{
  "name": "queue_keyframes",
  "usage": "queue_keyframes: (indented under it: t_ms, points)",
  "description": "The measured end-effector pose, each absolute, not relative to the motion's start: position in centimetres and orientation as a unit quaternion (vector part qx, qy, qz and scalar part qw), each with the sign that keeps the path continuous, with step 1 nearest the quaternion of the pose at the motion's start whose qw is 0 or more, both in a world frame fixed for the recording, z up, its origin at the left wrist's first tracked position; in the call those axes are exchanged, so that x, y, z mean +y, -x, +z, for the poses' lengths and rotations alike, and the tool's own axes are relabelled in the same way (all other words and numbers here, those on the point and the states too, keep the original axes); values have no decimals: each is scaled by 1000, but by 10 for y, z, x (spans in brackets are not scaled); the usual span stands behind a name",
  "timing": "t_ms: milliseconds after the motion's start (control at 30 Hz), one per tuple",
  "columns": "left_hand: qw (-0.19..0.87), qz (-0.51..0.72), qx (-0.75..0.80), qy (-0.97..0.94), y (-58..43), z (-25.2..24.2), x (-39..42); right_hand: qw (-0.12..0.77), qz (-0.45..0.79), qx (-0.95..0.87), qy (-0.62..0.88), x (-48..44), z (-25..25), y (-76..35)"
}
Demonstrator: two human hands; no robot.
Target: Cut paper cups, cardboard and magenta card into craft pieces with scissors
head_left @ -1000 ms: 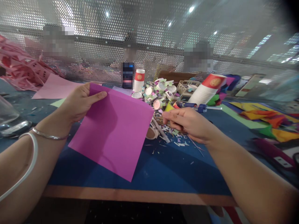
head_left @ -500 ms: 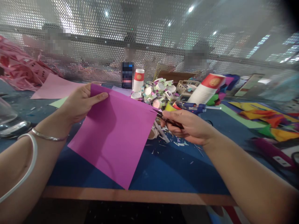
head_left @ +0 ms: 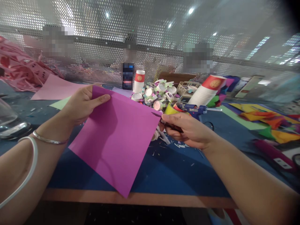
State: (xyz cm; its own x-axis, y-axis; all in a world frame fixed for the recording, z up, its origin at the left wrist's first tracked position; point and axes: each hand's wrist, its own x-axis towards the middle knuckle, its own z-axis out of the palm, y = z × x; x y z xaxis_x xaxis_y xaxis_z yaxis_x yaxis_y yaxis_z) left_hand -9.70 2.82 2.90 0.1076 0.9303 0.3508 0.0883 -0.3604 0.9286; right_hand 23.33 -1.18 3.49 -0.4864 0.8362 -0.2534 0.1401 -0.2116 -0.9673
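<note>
A sheet of magenta paper (head_left: 119,140) hangs tilted above the blue table. My left hand (head_left: 85,103) pinches its upper left corner, thumb on the near face and fingers behind. My right hand (head_left: 184,128) is closed round a pair of dark scissors (head_left: 172,125), whose handles are mostly covered by the fingers. The scissor blades reach over the paper's upper right corner, close to its top edge. Behind the right hand lies a heap of small white paper-cup pieces (head_left: 157,93) with coloured bits.
A leaning stack of paper cups (head_left: 199,97) and a blue glue gun (head_left: 194,108) stand beyond my right hand. Pink paper strips (head_left: 21,67) pile up at the left. A phone (head_left: 128,76) stands at the back. At the right lies a magenta power strip (head_left: 274,153).
The magenta paper's lower corner has dropped slightly and its right corner has shifted a little to the right. The scissor blades now lie slightly further over the paper. Both hands keep their holds.
</note>
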Motion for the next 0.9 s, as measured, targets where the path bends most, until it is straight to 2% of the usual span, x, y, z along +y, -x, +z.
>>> queue_keyframes:
  t_ms: [900]
  points:
    - [471,507,406,-597,82,26,18,293,632,-562,446,-14,29,-226]
